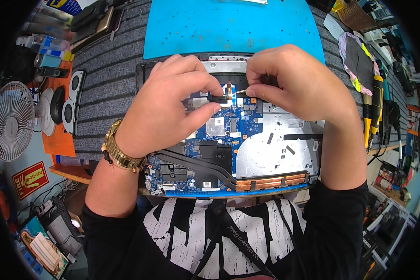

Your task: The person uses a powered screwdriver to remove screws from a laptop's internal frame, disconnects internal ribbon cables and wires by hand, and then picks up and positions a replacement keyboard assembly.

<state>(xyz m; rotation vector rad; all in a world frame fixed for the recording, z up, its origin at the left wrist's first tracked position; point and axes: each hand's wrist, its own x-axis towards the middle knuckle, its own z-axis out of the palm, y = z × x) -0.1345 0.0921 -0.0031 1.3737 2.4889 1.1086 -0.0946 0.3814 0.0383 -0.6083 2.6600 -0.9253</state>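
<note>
An opened laptop base with a blue circuit board (pixel 240 122) lies in front of me. My left hand (pixel 177 88) reaches over its left side, thumb and index fingertip apart, on either side of a small black part (pixel 218 99). Beside that part stands a short ribbon cable (pixel 229 92) with copper-coloured and white areas. My right hand (pixel 284 77) is closed in a pinch at the cable's right. From its fingertips a thin pale stick-like piece (pixel 241 92) points toward the cable; its other end is hidden in the fingers.
A copper heat sink (pixel 271 182) with black heat pipes runs along the near edge. Beyond the laptop lies a blue mat (pixel 233 28). Speakers (pixel 73 102) and a white fan (pixel 12 120) are at left; a yellow-black screwdriver (pixel 377 100) and brush lie at right.
</note>
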